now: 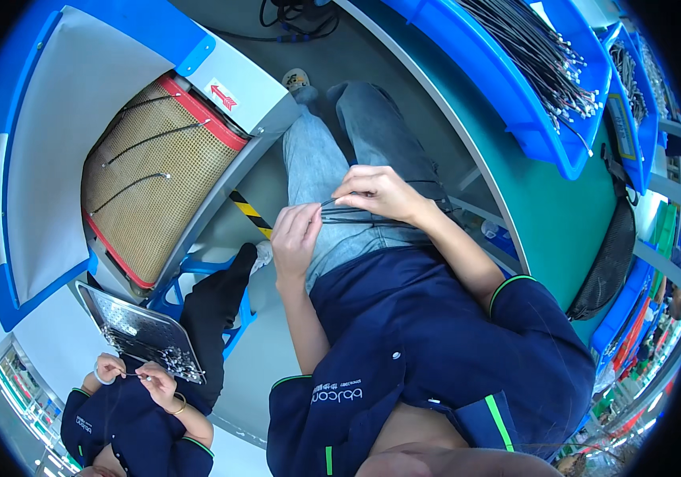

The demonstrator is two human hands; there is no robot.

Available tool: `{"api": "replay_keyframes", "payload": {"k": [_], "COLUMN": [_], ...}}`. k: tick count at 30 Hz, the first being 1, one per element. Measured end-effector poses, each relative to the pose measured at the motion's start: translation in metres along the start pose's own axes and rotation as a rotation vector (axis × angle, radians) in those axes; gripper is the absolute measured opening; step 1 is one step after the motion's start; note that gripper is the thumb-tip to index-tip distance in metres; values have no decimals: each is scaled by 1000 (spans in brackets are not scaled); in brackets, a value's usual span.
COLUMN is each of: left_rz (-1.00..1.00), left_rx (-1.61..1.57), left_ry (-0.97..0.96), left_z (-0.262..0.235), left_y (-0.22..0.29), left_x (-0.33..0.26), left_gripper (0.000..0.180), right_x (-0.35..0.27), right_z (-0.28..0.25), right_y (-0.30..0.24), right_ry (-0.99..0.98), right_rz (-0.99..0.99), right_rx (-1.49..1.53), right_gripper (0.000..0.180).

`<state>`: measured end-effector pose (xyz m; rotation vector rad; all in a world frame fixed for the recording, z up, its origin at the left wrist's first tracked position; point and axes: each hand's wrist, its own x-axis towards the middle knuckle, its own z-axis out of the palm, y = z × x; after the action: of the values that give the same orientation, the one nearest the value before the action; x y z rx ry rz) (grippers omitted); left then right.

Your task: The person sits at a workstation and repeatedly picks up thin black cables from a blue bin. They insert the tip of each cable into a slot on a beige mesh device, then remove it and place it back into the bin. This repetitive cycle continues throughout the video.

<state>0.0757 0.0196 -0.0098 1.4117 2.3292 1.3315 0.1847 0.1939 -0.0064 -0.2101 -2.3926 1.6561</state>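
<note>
Over my lap, both hands work on thin black cables (364, 221), several of which lie across my thighs. My left hand (296, 232) has its thumb and fingers pinched on cable ends at the left. Just to its right, my right hand (380, 193) pinches a black cable between thumb and fingertips, its back turned up. The two hands are close together, with a short stretch of cable between them. The very tips of the cables at my fingers are too small to make out.
Left stands a machine with a tan mesh belt (145, 159) carrying several black cables. A co-worker's hands (157, 385) hold a small piece beside a metal tray (137, 314) of cables. Right, a green tabletop (507, 207) bears blue bins (515, 95) of black cables and a black pouch (609, 258).
</note>
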Motion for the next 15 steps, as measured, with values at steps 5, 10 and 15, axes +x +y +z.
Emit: {"api": "replay_keyframes", "payload": {"k": [5,10,15], "left_rz": [27,20,-71], "left_rx": [32,37,73], "left_ry": [-41,-66,-58], "left_z": [-6,-9,-22], "left_y": [0,-5,-18], "left_x": [4,4,-3], "left_gripper": [18,16,14], "right_x": [2,4,2], "right_z": [2,3,-6], "right_y": [4,1,5], "right_ry": [0,-2,10], "right_rz": [-57,-43,-17], "right_rx": [-15,-21,-80], "right_gripper": [12,14,18]}}
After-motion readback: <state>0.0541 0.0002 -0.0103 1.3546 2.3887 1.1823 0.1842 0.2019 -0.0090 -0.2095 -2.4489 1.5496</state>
